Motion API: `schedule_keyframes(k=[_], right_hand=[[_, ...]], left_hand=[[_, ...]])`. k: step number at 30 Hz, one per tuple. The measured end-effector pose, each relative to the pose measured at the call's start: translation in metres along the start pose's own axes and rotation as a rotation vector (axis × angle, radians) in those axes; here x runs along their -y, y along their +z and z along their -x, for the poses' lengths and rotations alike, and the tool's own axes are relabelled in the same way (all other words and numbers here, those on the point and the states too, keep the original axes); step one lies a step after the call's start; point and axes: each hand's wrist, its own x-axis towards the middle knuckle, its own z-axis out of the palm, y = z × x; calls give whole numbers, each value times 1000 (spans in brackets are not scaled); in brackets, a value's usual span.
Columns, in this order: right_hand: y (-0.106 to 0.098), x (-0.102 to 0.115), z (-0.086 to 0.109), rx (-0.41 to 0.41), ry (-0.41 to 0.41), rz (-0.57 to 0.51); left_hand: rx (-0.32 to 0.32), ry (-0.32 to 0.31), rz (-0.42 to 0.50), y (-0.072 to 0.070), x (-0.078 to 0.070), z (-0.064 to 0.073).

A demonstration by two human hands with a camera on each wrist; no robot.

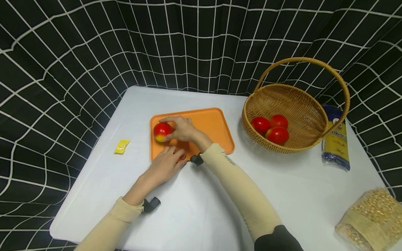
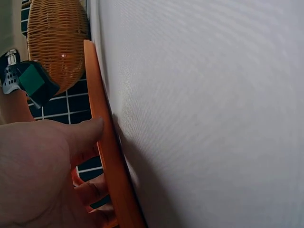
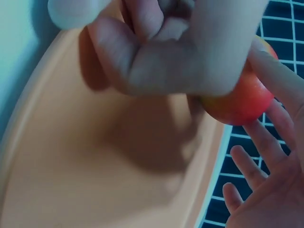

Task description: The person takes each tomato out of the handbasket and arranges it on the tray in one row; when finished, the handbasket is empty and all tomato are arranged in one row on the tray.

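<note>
A red apple with a yellow patch [image 1: 162, 131] is at the left end of an orange tray [image 1: 216, 129]. My right hand [image 1: 183, 129] grips the apple between thumb and forefinger; in the right wrist view its other fingers [image 3: 244, 164] stand spread away from the fruit. At the near side of the tray is my left hand [image 1: 166, 164]. Its thumb [image 2: 88, 133] lies against the rim [image 2: 107, 137] in the left wrist view, with curled fingers [image 2: 95, 187] showing behind that wall. Part of the apple is covered by the left hand in the right wrist view.
Right of the tray, a wicker basket [image 1: 301, 104] with a tall handle holds three red apples [image 1: 277, 135]. Beside it lies a yellow and blue bag [image 1: 336, 143]. A bag of kernels [image 1: 373, 216] sits at the near right corner. A small yellow packet [image 1: 121, 146] lies left.
</note>
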Motion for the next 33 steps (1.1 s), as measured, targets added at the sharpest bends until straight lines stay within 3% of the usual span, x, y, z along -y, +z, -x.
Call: schedule_keyframes(k=[11,33], right_hand=[[4,10,-3,0,-46,26],[5,7,1,3,-46,-80]], left_hand=[[33,-10,-29,0,0,-2],[22,-4,-6,-3,-3,0]])
